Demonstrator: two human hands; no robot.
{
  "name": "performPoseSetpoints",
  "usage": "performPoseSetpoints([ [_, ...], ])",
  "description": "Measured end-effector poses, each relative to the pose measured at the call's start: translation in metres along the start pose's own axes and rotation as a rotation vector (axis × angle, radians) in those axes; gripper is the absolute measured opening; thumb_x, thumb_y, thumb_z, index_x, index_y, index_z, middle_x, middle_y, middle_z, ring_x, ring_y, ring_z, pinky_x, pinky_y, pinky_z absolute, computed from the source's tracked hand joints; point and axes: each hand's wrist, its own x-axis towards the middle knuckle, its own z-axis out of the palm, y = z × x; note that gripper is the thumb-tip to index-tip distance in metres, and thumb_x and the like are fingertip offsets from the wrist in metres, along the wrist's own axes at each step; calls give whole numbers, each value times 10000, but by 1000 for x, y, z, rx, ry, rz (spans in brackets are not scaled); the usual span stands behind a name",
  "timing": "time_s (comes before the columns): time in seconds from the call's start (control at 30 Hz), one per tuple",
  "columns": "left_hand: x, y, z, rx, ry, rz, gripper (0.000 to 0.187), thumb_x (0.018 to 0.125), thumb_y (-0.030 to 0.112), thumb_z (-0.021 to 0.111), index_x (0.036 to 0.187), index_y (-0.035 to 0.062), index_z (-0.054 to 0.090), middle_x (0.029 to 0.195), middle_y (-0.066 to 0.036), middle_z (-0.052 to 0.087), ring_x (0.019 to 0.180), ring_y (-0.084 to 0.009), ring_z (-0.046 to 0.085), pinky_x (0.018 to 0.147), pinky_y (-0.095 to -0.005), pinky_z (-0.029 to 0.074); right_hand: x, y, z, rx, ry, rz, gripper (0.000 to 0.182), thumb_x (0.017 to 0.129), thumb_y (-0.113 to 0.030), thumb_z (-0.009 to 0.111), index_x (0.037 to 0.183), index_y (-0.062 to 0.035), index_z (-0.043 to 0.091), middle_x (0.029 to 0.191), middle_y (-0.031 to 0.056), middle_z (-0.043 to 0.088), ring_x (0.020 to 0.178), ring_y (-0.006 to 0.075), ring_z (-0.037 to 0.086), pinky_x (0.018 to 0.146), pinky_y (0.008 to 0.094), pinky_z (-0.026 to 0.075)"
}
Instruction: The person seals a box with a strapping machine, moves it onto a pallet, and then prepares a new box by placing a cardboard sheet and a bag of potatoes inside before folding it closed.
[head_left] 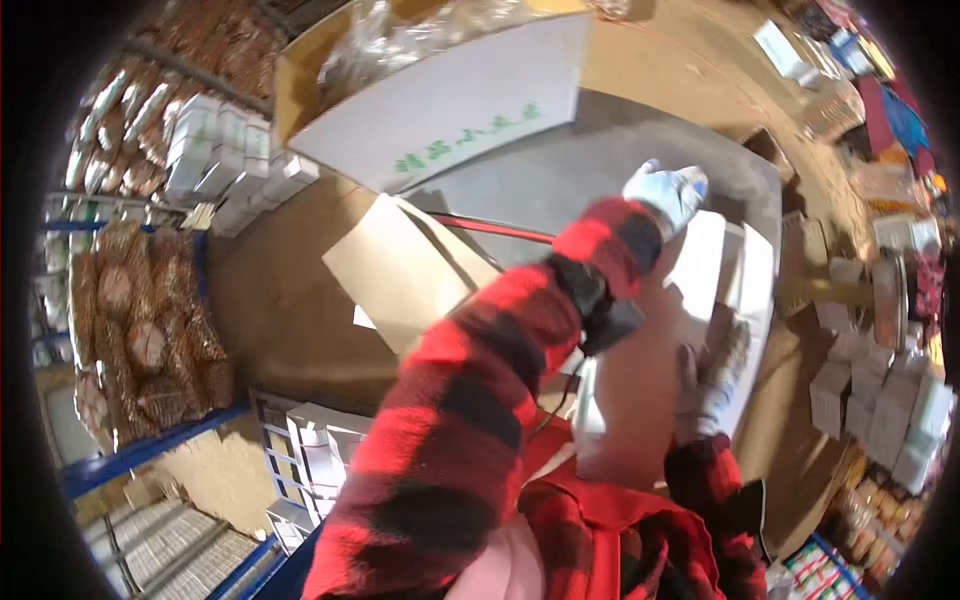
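Note:
My left hand (668,195), in a pale glove with blue fingertips, is over the grey tabletop (560,165), past the far end of a white and brown cardboard box (625,405). Its thumb and fingers look apart, with nothing visible between them. The plaid sleeve crosses the view from the lower left. My right hand (706,395), in a greyish glove, grips the box near its right side panel, thumb to the left and fingers up along the panel; shadow blurs the fingertips. A dark device is strapped at my left wrist.
A large white box (450,110) with green lettering and clear plastic inside stands at the table's far left. Flat brown cardboard (400,265) lies left of my left arm. Mesh sacks (145,340) fill a blue rack at left. Stacked white boxes (890,400) stand at right.

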Motion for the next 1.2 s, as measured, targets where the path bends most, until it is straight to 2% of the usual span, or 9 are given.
performPoseSetpoints([
  [0.3, -179, -212, -223, 333, 1070, -740, 828, 653, 158, 749, 1327, -1, 295, 1260, -221, 421, 1131, -312, 438, 995, -411, 329, -1, -8, -3, -204, -79, -34, 717, 846, -377, 530, 1366, 9, 222, 1402, 218, 240, 1310, 351, 211, 1069, 426, 160],
  [0.33, -188, -248, -252, 462, 993, -459, 824, 651, 160, 760, 1317, -6, 305, 1252, -214, 432, 1123, -307, 445, 962, -407, 364, 0, -5, 0, -192, -78, -45, 708, 848, -357, 531, 1368, 8, 219, 1402, 218, 238, 1310, 349, 212, 1069, 424, 161],
  [0.37, -167, -228, -272, -368, 835, -96, 747, 655, 158, 763, 1268, 0, 366, 1198, -202, 487, 1089, -304, 482, 943, -376, 387, 0, -1, 3, -150, -61, -45, 674, 869, -319, 512, 1377, 0, 203, 1422, 186, 212, 1323, 314, 187, 1072, 403, 147],
  [0.53, -141, -336, -333, 532, 108, -280, 518, 648, 120, 772, 1082, 10, 512, 971, -101, 608, 893, -188, 567, 828, -310, 449, -3, 0, 3, -148, -46, -33, 653, 904, -293, 482, 1397, -16, 155, 1451, 128, 188, 1340, 238, 166, 1079, 353, 129],
  [0.73, -161, -353, -326, -111, 327, -537, 516, 581, 183, 803, 999, 5, 558, 975, -131, 613, 897, -261, 578, 812, -337, 458, -3, -11, 3, -163, -60, -16, 702, 867, -329, 527, 1386, -7, 182, 1425, 182, 214, 1329, 305, 183, 1073, 396, 156],
  [0.77, -149, -241, -318, 645, 528, -582, 525, 572, 188, 793, 1011, 24, 557, 994, -149, 595, 884, -284, 574, 801, -351, 460, -2, -11, 0, -195, -66, -15, 706, 858, -326, 536, 1382, -4, 190, 1416, 205, 219, 1326, 335, 187, 1071, 415, 163],
  [0.87, -102, -110, -285, 784, 1220, 293, 593, 616, 221, 756, 1101, -12, 506, 1108, -145, 543, 916, -364, 547, 785, -466, 441, 0, -10, -2, -284, -70, -36, 740, 852, -383, 532, 1383, -5, 183, 1413, 205, 225, 1322, 349, 190, 1070, 422, 167],
  [1.03, 61, -53, -240, 608, 114, -107, 463, 752, 429, 589, 1067, 90, 584, 919, -170, 627, 881, -337, 591, 789, -418, 454, 2, -17, -8, -332, -73, -2, 772, 836, -439, 534, 1380, -10, 192, 1406, 198, 245, 1313, 358, 203, 1068, 422, 173],
  [1.2, 43, -42, -180, 790, 125, -99, 290, 803, 344, 507, 797, 110, 677, 825, -125, 649, 757, -281, 638, 665, -390, 511, -2, -2, -4, -319, -51, -10, 758, 834, -423, 543, 1376, -12, 209, 1407, 196, 246, 1311, 353, 208, 1070, 425, 164],
])
